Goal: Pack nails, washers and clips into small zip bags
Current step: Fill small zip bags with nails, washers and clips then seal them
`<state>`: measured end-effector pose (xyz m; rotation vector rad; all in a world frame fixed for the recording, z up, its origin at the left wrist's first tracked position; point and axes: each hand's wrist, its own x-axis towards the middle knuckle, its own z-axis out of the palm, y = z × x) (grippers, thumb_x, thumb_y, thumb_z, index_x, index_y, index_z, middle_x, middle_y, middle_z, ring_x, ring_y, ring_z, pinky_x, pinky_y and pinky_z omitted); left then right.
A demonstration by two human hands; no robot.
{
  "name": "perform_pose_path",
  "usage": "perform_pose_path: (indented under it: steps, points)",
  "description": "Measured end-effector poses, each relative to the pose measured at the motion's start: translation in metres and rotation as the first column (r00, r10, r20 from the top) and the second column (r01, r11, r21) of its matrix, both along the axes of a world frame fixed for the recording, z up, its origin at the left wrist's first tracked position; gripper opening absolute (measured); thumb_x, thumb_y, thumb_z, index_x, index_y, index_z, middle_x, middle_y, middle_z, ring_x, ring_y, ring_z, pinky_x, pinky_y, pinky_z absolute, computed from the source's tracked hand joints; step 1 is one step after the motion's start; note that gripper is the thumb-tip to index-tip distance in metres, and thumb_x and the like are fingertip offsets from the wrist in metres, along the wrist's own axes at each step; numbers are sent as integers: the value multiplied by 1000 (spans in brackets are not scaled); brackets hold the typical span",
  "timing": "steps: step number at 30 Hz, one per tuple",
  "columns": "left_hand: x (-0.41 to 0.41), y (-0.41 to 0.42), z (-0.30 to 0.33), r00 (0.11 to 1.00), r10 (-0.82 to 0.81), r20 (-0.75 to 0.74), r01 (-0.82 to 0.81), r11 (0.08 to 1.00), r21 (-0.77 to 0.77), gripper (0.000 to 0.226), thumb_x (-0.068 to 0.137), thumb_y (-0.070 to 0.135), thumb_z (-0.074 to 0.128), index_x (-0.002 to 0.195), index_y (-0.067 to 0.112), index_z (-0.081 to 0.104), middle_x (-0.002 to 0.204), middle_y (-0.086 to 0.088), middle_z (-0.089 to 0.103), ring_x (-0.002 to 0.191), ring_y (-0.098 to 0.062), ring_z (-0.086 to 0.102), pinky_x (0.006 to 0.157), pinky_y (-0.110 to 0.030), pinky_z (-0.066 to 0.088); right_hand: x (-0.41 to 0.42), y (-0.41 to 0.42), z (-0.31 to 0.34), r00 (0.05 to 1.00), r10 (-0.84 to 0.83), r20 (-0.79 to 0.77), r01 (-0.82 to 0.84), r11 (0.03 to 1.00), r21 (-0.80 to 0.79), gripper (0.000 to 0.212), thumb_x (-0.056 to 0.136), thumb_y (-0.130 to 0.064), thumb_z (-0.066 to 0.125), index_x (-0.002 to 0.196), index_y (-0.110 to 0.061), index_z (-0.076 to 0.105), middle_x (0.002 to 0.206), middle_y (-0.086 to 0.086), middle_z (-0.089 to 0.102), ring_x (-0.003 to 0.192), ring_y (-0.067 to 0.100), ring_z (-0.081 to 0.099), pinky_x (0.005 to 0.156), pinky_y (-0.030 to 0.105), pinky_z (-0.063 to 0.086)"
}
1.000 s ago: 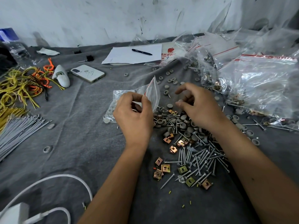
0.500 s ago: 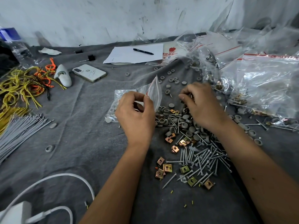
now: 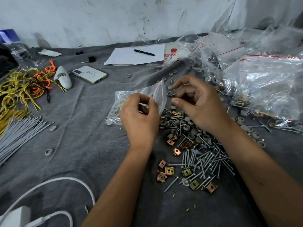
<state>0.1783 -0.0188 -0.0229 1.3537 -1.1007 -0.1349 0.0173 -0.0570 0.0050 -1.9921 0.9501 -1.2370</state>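
Centrally: 1 zip bag (image 3: 131, 99), mouth pinched open by left hand (image 3: 139, 118), a few washers already inside. Right hand (image 3: 198, 104) beside the mouth, fingers curled (whether they hold anything, cannot tell). Below on grey cloth (image 3: 82, 136): washers (image 3: 188, 130), clips (image 3: 168, 171), nails (image 3: 206, 163), loose. Large bags (image 3: 262, 86) at right.

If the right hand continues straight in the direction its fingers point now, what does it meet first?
Probably the open mouth of the small zip bag that the left hand holds; the right hand points left toward it, though depth is unclear.
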Motion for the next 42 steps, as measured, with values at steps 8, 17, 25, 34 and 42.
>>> perform_pose_path:
  steps: [8, 17, 25, 34, 42]
  points:
    - [-2, 0, -2, 978, -62, 197, 73, 996, -48, 12, 86, 12, 68, 75, 12, 64, 73, 1, 62, 68, -13, 58, 62, -18, 43, 8, 5, -2, 986, -91, -140, 65, 981, -181, 10, 84, -9, 82, 93, -10, 78, 84, -5, 75, 79, 4, 71, 74, 26, 59]
    - [1, -4, 0, 991, -68, -116, 65, 997, -29, 14, 88, 19, 63, 74, 16, 62, 65, -8, 65, 62, -33, 66, 61, -52, 56, 6, 5, 3, 989, -136, -49, 119, 959, -256, 13, 91, -15, 76, 101, -8, 76, 93, -1, 75, 87, 8, 71, 78, 30, 59]
    - [1, 1, 13, 834, -318, -451, 273, 948, -164, 19, 90, 10, 66, 74, 9, 56, 68, -29, 60, 64, -36, 56, 55, -62, 50, 18, 9, -9, 923, -65, -379, 1, 986, -166, 42, 82, -43, 80, 113, -20, 64, 101, -8, 68, 88, 4, 62, 76, 26, 51]
    - [6, 2, 10, 984, -94, -149, 61, 976, -211, 21, 94, 28, 56, 86, 10, 64, 86, -2, 63, 84, -25, 63, 71, -55, 56, 10, 7, 0, 978, -156, 138, 173, 978, -120, 13, 99, -11, 64, 107, -7, 74, 83, 4, 71, 63, 19, 63, 50, 34, 51]
    - [6, 0, 7, 928, -331, -174, 345, 937, 60, 46, 99, 49, 46, 132, 18, 58, 125, 3, 66, 118, -10, 62, 104, -38, 52, 7, 6, 3, 933, -112, 342, 181, 967, -178, 21, 105, -9, 55, 123, -8, 65, 74, -11, 66, 58, -2, 60, 48, 20, 49]
